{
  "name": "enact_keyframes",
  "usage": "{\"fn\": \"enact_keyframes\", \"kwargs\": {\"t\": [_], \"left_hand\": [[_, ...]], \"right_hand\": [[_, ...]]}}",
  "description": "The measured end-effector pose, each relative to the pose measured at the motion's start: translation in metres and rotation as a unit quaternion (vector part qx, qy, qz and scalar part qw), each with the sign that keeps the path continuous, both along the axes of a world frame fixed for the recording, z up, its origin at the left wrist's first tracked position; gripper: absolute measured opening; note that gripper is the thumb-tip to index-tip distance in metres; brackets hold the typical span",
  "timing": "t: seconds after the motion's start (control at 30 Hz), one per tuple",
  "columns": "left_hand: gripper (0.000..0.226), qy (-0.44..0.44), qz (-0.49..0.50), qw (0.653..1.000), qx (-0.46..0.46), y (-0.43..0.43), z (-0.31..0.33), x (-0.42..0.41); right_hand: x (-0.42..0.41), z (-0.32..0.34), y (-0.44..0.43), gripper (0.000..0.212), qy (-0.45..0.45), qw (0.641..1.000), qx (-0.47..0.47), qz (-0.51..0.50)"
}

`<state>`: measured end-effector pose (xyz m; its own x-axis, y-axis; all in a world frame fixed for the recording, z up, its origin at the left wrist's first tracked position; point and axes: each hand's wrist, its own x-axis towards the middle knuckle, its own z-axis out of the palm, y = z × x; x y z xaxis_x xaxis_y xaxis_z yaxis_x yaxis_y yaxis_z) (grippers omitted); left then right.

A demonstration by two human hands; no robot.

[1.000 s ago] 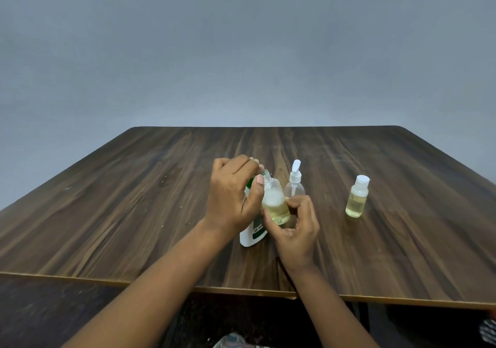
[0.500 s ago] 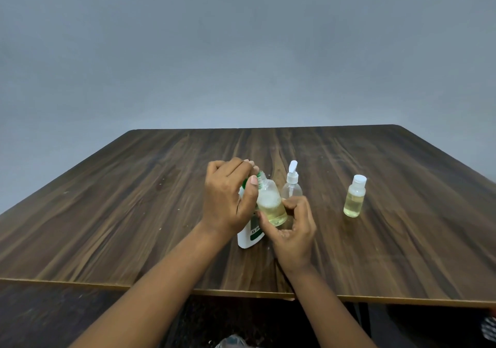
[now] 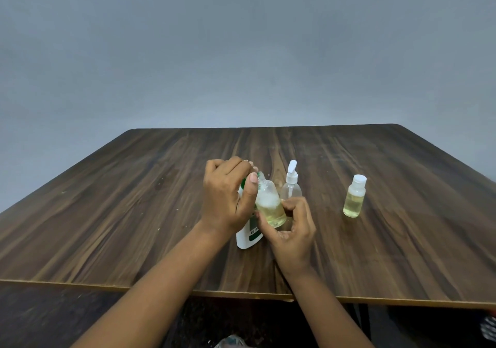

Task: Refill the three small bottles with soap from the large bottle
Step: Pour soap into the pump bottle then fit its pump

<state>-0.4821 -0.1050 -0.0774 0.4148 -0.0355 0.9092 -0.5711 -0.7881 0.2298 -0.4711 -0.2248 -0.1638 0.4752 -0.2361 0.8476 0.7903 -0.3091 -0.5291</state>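
My right hand (image 3: 291, 229) grips a small clear bottle (image 3: 269, 205), tilted left above the table and partly filled with yellow soap under foam. My left hand (image 3: 228, 197) is curled at that bottle's neck, thumb beside it and fingertips over its mouth; whatever they pinch is hidden. The large white bottle (image 3: 248, 237) with a green label and green cap stands on the table behind my left hand, mostly covered. A clear pump bottle (image 3: 291, 186) stands just behind my right hand. A white-capped small bottle (image 3: 354, 197) with yellow soap stands to the right.
The dark wooden table (image 3: 134, 213) has its front edge close to me and a plain grey wall behind it. All bottles are grouped near the middle of the table.
Both hands and the tilted bottle stay together in nearly the same place. My left thumb has shifted slightly at the bottle's neck. The other bottles have not moved.
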Motion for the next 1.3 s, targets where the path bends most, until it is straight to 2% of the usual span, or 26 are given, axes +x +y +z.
{"fn": "enact_keyframes", "kwargs": {"t": [0.1,0.3,0.43,0.6,0.73,0.83,1.07,1.3], "left_hand": [[0.049,-0.010,-0.002,1.000,0.006,0.000,0.002,-0.001],[0.070,-0.003,-0.011,1.000,0.027,-0.002,0.015,-0.004],[0.067,-0.004,-0.008,1.000,-0.003,-0.001,0.006,-0.002],[0.051,-0.012,-0.004,1.000,-0.011,0.001,-0.002,-0.001],[0.071,0.003,-0.016,1.000,0.009,0.001,0.014,-0.001],[0.077,0.017,-0.029,0.999,0.043,0.003,0.023,0.002],[0.072,-0.003,-0.020,1.000,0.012,0.005,0.005,0.004],[0.074,-0.004,-0.021,1.000,0.017,0.002,0.015,0.003]], "right_hand": [[-0.001,0.001,0.000,0.034,0.006,1.000,0.007,0.006],[-0.002,0.003,0.000,0.034,0.004,0.999,0.032,0.027],[-0.001,0.003,0.001,0.034,0.007,1.000,0.021,0.019],[-0.002,0.001,0.000,0.033,0.005,1.000,0.010,0.012],[-0.003,0.004,0.001,0.033,0.011,1.000,0.022,0.016],[-0.003,0.004,0.001,0.033,0.008,0.999,0.038,0.028],[-0.001,0.003,0.001,0.034,0.006,1.000,0.001,0.008],[-0.002,0.005,0.002,0.033,0.010,0.999,0.029,0.020]]}}
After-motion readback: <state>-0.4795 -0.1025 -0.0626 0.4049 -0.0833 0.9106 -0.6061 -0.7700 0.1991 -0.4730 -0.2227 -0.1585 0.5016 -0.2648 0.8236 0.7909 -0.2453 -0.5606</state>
